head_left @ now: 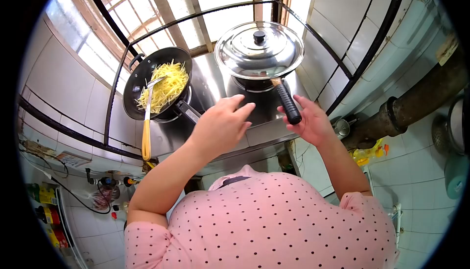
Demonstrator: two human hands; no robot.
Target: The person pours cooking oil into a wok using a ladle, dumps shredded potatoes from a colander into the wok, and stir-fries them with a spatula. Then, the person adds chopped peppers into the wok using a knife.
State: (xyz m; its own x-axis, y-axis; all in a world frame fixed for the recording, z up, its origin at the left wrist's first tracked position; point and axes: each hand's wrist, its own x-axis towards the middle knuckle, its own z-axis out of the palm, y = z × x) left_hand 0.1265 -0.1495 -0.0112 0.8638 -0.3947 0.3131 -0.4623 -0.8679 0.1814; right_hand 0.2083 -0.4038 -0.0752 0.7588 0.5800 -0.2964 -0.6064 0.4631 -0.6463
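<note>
My left hand [223,124] hovers over the front of the steel stove with its fingers apart and holds nothing. My right hand [313,122] is open beside and partly behind the end of the black ridged pan handle [288,103]; whether it touches the handle I cannot tell. That handle belongs to a pan on the right burner, mostly hidden under a shiny domed lid [240,56] with a black knob. On the left burner a dark wok [134,80] holds pale yellow shreds [171,85]. A metal spatula with a yellow handle [146,139] leans in the wok.
A black metal rail [196,12] runs around the steel stove top [208,80], before a barred window. At right are a brown pipe [416,97], a metal cup [341,128] and a yellow bottle [367,154]. Several packages [51,217] stand on a low shelf at left.
</note>
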